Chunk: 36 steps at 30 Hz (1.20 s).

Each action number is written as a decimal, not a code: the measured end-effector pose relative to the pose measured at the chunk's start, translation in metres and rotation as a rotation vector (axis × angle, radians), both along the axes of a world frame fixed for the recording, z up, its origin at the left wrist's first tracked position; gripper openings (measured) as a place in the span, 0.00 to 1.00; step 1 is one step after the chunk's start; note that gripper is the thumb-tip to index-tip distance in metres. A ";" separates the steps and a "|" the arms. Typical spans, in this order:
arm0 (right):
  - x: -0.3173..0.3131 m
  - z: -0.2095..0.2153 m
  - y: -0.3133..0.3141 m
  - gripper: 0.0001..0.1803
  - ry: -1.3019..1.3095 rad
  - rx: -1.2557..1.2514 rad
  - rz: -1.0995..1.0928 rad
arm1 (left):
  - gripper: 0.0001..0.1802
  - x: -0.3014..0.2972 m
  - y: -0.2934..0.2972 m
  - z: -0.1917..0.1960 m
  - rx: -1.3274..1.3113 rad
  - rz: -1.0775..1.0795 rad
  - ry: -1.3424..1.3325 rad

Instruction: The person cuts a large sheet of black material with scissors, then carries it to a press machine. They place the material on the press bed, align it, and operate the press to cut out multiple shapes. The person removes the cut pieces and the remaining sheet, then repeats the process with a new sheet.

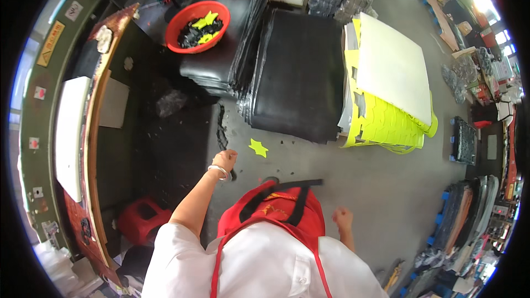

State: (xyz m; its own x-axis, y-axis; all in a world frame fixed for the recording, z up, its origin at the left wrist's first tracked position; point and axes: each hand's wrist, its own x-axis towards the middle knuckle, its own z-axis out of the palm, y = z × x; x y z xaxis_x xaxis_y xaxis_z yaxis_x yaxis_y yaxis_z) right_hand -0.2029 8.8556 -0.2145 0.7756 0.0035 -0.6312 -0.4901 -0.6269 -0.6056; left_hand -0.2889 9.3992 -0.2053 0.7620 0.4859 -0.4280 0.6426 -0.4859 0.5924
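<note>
The left hand (224, 160), a bracelet at its wrist, hangs loosely curled and holds nothing, just left of a yellow star (258, 147) lying on the grey floor (359, 182). The right hand (342, 218) is fisted and empty, lower right. Black sheets (301, 77) are stacked beyond the star

a star-shaped cutout (258, 147) lies on the floor (381, 187) just right of the left hand (224, 161). stacked sheets (301, 72) sit beyond it, a basket (197, 26) on the stack further left. the right hand (342, 218) hangs well apart.
</note>
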 end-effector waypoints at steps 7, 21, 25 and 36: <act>0.120 0.001 0.166 0.18 -0.061 -0.059 0.232 | 0.15 0.106 -0.001 -0.088 -0.232 0.070 0.101; 0.199 -0.009 0.306 0.46 0.310 -0.410 1.169 | 0.40 0.262 0.047 -0.317 -0.161 0.560 0.404; 0.212 -0.013 0.312 0.45 0.375 -0.478 1.214 | 0.36 0.262 0.065 -0.318 -0.093 0.725 0.378; 0.232 -0.017 0.333 0.32 0.108 -0.545 1.096 | 0.22 0.353 0.045 -0.168 0.237 -0.580 0.324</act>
